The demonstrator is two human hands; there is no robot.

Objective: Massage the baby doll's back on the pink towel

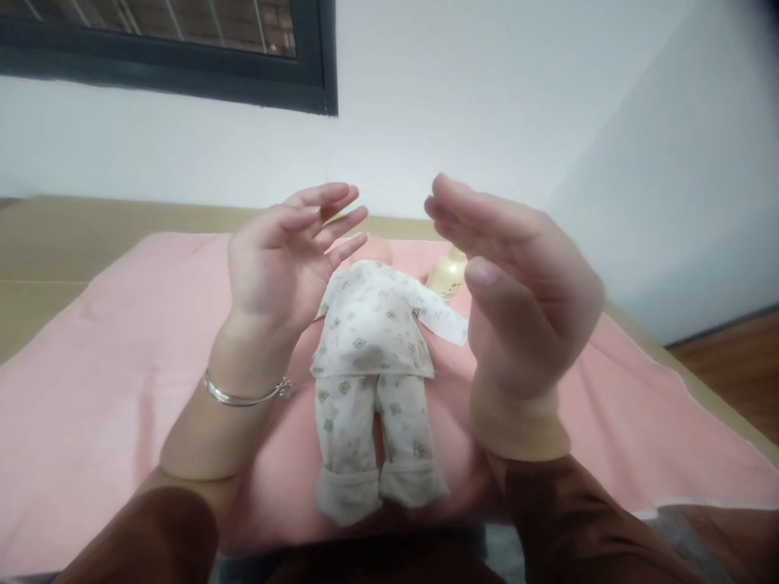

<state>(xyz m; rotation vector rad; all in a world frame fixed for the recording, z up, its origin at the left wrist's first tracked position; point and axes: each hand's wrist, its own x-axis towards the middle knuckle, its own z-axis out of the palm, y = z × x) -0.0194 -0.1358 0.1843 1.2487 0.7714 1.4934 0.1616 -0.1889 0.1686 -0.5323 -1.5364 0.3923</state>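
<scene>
A baby doll in white patterned pyjamas point(371, 324) lies stretched out on a pink cloth point(139, 324). Only a bit of its bare head point(371, 250) shows past the collar, so I cannot tell which way it faces. The trouser legs point(350, 438) end in rolled cuffs. My left hand point(283, 251) is raised at the doll's left side in view, fingers apart and slightly curved, holding nothing. Opposite it my right hand point(523, 276) is up too, palm inward, thumb apart from the fingers, empty and a little blurred. A silver bangle point(243, 397) circles my left wrist.
Behind my right hand, a pale yellow bottle point(447, 276) is on the cloth near the doll's shoulder, partly hidden. The cloth covers a tan tabletop point(66, 231) set against a white wall point(456, 105). A dark-framed window point(182, 65) is at upper left.
</scene>
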